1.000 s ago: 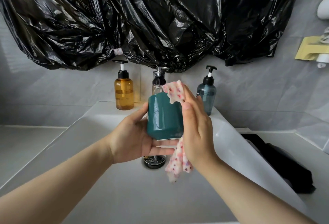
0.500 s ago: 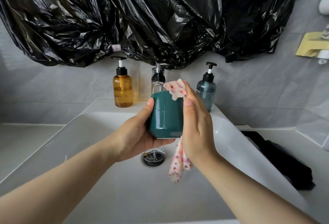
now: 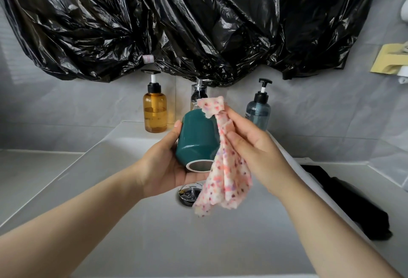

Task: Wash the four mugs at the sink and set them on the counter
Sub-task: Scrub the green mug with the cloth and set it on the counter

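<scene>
Teal mug point(image 3: 196, 138) sits in the left hand point(image 3: 163, 167) above the white sink point(image 3: 154, 233), tilted so that a pale ring at its lower end faces the camera; whether that end is the mouth or the foot I cannot tell. The thumb lies along the mug's left side and the fingers curl under it, a full wrap round the body. Just right of that grip, the right hand point(image 3: 254, 147) pinches a pink-spotted cloth point(image 3: 223, 167) between thumb and curled fingers. The cloth touches the mug's right side, its top corner flopping over the upper end, its tail hanging below both hands over the chrome drain point(image 3: 187, 196). Behind the mug stands the tap point(image 3: 198, 94), with an amber pump bottle point(image 3: 155, 112) beyond the left hand and a blue-grey pump bottle point(image 3: 258, 110) beyond the right. Black plastic sheeting point(image 3: 198, 24) hangs above. A dark bundle point(image 3: 353, 207) lies on the counter point(image 3: 364, 171) right of the right forearm.
</scene>
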`<state>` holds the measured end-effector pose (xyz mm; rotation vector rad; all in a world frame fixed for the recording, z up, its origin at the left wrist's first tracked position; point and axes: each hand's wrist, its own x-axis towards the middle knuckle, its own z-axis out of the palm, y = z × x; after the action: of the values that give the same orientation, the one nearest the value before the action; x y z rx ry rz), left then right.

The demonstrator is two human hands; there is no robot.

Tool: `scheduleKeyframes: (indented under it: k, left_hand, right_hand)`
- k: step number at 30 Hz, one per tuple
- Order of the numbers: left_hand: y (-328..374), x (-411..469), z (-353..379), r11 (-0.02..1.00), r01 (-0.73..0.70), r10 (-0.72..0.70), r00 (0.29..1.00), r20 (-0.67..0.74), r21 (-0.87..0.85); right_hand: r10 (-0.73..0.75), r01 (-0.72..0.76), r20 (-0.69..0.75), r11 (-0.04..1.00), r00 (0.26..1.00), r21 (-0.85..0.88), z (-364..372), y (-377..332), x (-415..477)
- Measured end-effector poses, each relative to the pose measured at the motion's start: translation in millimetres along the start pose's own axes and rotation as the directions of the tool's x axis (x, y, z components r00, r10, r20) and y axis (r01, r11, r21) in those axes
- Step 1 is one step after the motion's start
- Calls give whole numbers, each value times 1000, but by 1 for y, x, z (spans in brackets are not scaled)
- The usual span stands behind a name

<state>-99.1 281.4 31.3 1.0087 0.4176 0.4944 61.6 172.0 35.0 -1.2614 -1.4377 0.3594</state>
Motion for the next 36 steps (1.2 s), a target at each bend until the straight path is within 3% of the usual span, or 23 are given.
scheduleKeyframes:
  k: [3,7,11,16,24,31,36]
  left_hand:
    - [3,0,-1,1000,-20,20,1000,1,-20]
    - [1,-2,4,1000,-13,14,998,69,-24]
    - [0,-2,5,999,12,-7,992,126,-42]
    - [-5,0,4,1000,4,0,987,162,-26]
    - [-14,4,9,980,-174,162,980,119,100]
    - [-9,3,4,985,-168,159,973,167,42]
    - [-11,2,6,992,-126,117,970,215,28]
  right_hand:
    - [-42,35,-47,988,998,-147,6,0,-2]
    - [4,-22,-124,989,992,-146,18,3,-3]
    - [-70,41,-137,978,988,-203,23,6,-2]
    - [-9,0,-187,999,982,-46,29,12,0]
    - [-52,54,-286,999,957,-1,36,12,1]
    - [121,-31,-306,959,944,282,31,17,9]
    - [104,-36,-268,968,958,249,36,16,8]
